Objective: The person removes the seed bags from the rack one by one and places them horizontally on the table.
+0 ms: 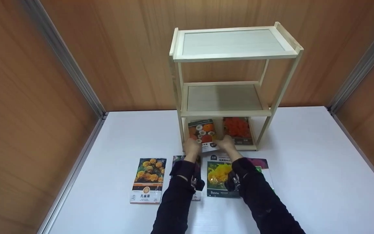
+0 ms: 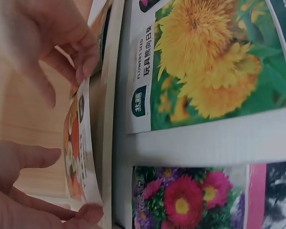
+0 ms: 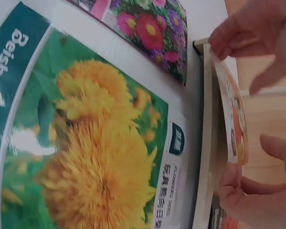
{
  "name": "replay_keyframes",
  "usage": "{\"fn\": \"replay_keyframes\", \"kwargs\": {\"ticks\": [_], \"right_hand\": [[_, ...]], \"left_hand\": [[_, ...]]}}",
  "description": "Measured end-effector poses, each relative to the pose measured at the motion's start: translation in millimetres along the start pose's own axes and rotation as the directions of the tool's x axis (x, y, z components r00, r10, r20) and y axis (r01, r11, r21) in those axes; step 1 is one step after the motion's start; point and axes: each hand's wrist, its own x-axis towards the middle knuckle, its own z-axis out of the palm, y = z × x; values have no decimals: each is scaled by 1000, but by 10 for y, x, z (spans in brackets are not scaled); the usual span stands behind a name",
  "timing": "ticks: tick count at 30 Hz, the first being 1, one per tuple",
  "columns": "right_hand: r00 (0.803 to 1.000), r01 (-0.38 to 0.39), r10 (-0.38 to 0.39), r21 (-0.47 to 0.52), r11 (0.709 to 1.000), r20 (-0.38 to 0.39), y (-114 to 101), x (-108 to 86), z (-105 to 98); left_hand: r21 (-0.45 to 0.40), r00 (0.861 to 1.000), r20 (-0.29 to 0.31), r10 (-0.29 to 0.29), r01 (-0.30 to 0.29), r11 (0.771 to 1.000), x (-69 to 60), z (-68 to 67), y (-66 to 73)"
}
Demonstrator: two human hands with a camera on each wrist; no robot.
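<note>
A seed packet (image 1: pixel 203 128) with orange and white pictures tilts over the front of the lowest shelf of a small wooden rack (image 1: pixel 226 113). My left hand (image 1: pixel 192 148) holds its left edge and my right hand (image 1: pixel 226 144) its right edge, both near the white lower end. In the left wrist view the packet (image 2: pixel 87 148) bows slightly between the fingertips, thumbs spread above it. The right wrist view shows the packet (image 3: pixel 227 112) edge-on, just above the shelf's front rail (image 3: pixel 207 143). Beside it on that shelf lies a red-flower packet (image 1: pixel 238 130).
On the white table (image 1: pixel 128 133) before the rack lie an orange-flower packet (image 1: pixel 148 180), a pink-and-purple-flower packet (image 2: pixel 186 200), a yellow-flower packet (image 1: pixel 219 177) and a partly hidden purple packet (image 1: pixel 260 163). The rack's middle shelf (image 1: pixel 224 97) overhangs the hands. Wooden panels enclose the table.
</note>
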Motion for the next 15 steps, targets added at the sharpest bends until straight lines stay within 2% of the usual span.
{"fn": "replay_keyframes", "kwargs": {"ticks": [1, 2, 3, 5, 6, 8, 12, 14, 15], "right_hand": [[1000, -17, 17, 1, 1000, 1, -11, -20, -27], [998, -55, 55, -1, 998, 21, -99, -134, -93], [998, -56, 56, -2, 998, 22, -148, -223, -148], [995, -86, 85, 10, 996, 47, -439, -603, -324], [996, -76, 75, 14, 997, 48, -431, -626, -355], [998, -46, 45, 2, 999, 43, -403, -627, -405], [999, 19, -19, 7, 1000, 45, -381, -661, -521], [998, 46, -47, 15, 999, 46, -389, -690, -586], [997, 53, -54, 33, 998, 51, -397, -709, -621]], "left_hand": [[-9, 1000, 30, -6, 6, 1000, 1, -31, -10], [-11, 999, 33, 6, -6, 1000, 2, -50, -27], [-20, 1000, 1, 27, -27, 999, 1, -42, -54], [-38, 998, -15, 62, -63, 997, 38, -20, -111], [-45, 996, -22, 81, -82, 996, 108, 49, -171], [-57, 993, -18, 115, -116, 992, 84, 2, -180], [-136, 988, 8, 152, -149, 979, 172, 28, -247], [-193, 984, 6, 177, -173, 966, 137, -66, -211], [-223, 982, -9, 190, -187, 957, 71, -160, -158]]}}
